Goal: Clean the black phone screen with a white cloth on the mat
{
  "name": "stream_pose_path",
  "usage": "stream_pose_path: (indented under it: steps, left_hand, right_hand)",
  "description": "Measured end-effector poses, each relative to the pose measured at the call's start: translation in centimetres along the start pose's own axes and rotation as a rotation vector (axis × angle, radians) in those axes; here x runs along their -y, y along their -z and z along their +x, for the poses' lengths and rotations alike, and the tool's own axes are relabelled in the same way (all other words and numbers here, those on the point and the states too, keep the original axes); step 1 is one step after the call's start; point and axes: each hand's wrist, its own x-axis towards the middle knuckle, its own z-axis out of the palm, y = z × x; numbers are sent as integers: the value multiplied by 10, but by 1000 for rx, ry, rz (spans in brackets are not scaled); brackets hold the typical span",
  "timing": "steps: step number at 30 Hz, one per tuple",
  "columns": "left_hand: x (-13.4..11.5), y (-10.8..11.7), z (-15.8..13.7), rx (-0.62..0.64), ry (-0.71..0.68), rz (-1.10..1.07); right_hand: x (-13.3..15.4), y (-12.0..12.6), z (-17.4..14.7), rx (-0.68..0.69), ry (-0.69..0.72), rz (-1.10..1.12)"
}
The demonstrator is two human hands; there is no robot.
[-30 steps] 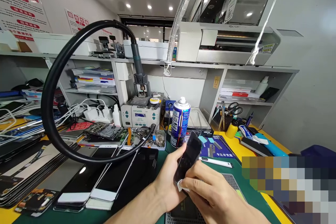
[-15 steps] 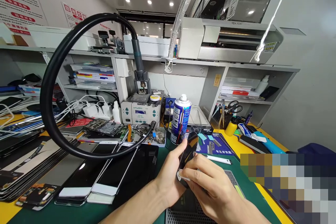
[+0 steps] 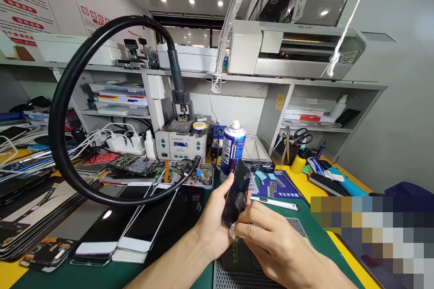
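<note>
Fingers of the right hand, closed in a pinch, hold crumpled white wipe material at the near, lower end of a glossy black slab (a phone, by its look). Its long axis slants up and away from them; the left hand wraps its left side. Beyond stand a cylindrical blue can and a boxy grey station.

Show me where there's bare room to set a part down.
Bare green mat shows between the perforated pad and the yellow strip, and in front of the glossy panels. Crowded: around the spray can and along the left.
</note>
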Motion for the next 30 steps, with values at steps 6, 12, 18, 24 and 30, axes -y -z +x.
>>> stream_pose_path:
  steps: [6,12,18,24,30]
  left_hand:
    - [-3,-1,0,12,1,-83]
    - [-3,-2,0,21,-11,-84]
    - [-4,-1,0,35,-28,-77]
    - [-4,0,-1,59,-28,-71]
    - [-5,-3,-3,90,-52,-84]
  right_hand:
    - [-2,1,-4,41,-30,-20]
    - [-1,5,-5,57,-26,-26]
    - [-2,11,-6,86,-72,7]
    - [0,10,-6,32,-110,138]
    - [5,1,-8,-127,-209,164]
